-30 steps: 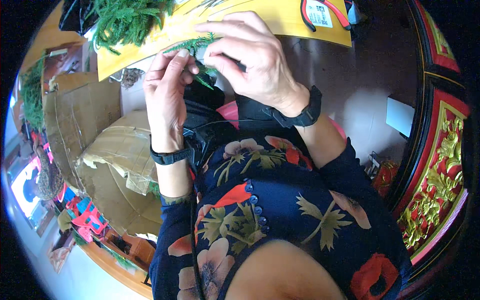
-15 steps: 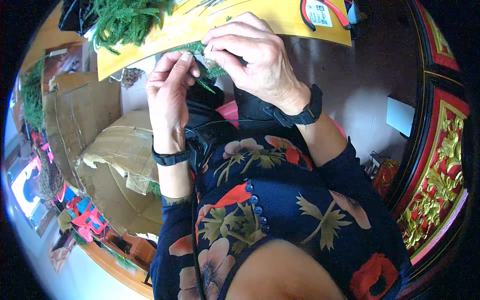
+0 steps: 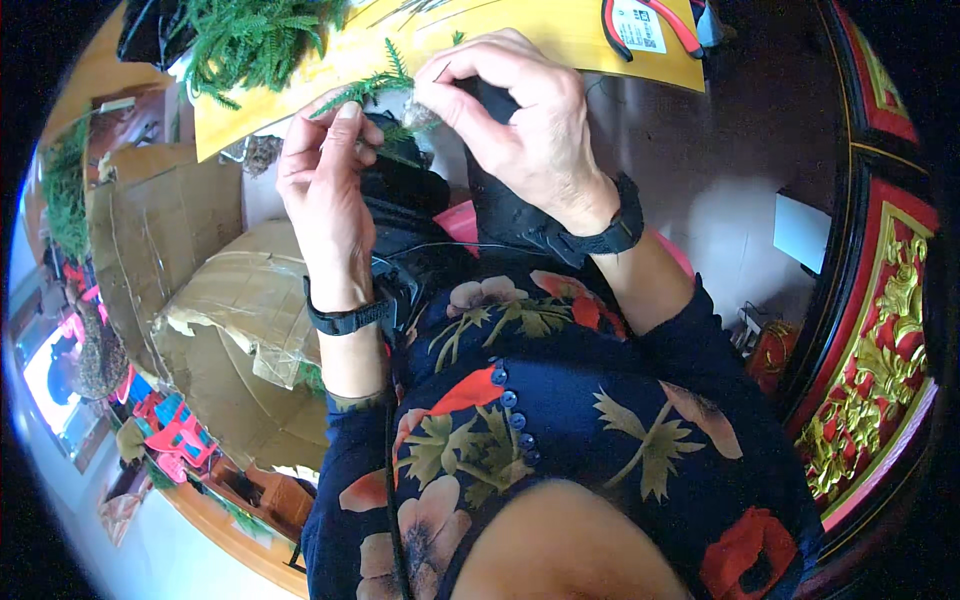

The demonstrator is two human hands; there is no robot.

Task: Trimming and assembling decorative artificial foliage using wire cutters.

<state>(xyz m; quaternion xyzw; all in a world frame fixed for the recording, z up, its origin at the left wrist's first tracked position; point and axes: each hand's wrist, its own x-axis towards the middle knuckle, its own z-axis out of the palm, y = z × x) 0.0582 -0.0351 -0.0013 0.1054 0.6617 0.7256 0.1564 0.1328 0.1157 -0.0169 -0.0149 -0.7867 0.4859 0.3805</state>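
Head view: left hand [image 3: 330, 155], between 10 and 11 o'clock of centre, has thumb and forefinger pinched on a green artificial fir sprig [image 3: 372, 88]. Other fingers curled in behind. Sprig sits near 11 o'clock between the two hands, one needled tip pointing to 12, another running to 8. Right hand [image 3: 535, 125], between 12 and 1 o'clock, is bent at the knuckles, thumb and forefinger drawn together at the sprig's right end; blurred there, cannot tell what they grip, if anything. More green shows just under the fingertips, dark and blurred.

Beyond the hands, yellow board [image 3: 570, 40] across the top, 11 to 1 o'clock. On it: pile of green fir sprigs [image 3: 260, 45] toward 11, thin dark wires [image 3: 425, 6] near 12, red-handled pliers [image 3: 684, 33] at 1, cut off by the top edge, handles spread around a white label [image 3: 640, 28]. Black plastic bag [image 3: 150, 35] at 10, just beside the pile.

Both wrists strapped: black strap [image 3: 345, 320] on left, black band [image 3: 610, 232] on right. Navy floral blouse [image 3: 570, 390] fills centre to 6 o'clock. Torn cardboard box [image 3: 215, 300] at 9, red-and-gold carved panel [image 3: 880, 330] at 3.
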